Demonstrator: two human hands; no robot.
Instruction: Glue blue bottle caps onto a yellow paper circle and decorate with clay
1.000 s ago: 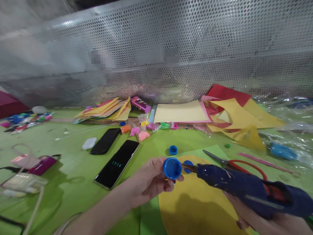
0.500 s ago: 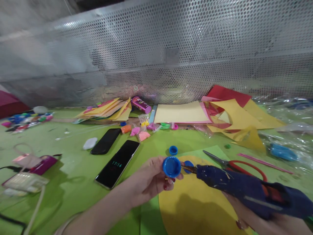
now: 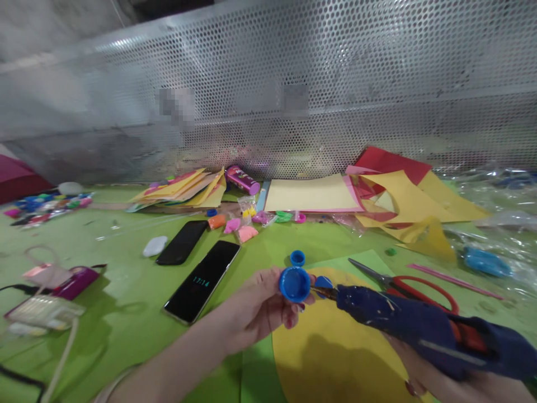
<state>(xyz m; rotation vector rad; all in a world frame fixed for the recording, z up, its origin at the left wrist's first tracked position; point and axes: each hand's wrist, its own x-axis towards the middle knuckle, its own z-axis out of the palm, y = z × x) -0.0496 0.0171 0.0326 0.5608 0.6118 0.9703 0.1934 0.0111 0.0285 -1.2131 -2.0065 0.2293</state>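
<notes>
Head view, hands raised, angled inward

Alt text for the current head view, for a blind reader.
A left hand holds a blue bottle cap, open side showing, while the right hand holds a dark blue glue gun with its nozzle at the cap's edge. Below lies a yellow paper shape; around it on the green table are scissors, two phones and colored paper.

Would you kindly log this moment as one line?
left hand: holding blue cap | right hand: holding glue gun | nozzle: near cap rim | scissors: behind gun
</notes>
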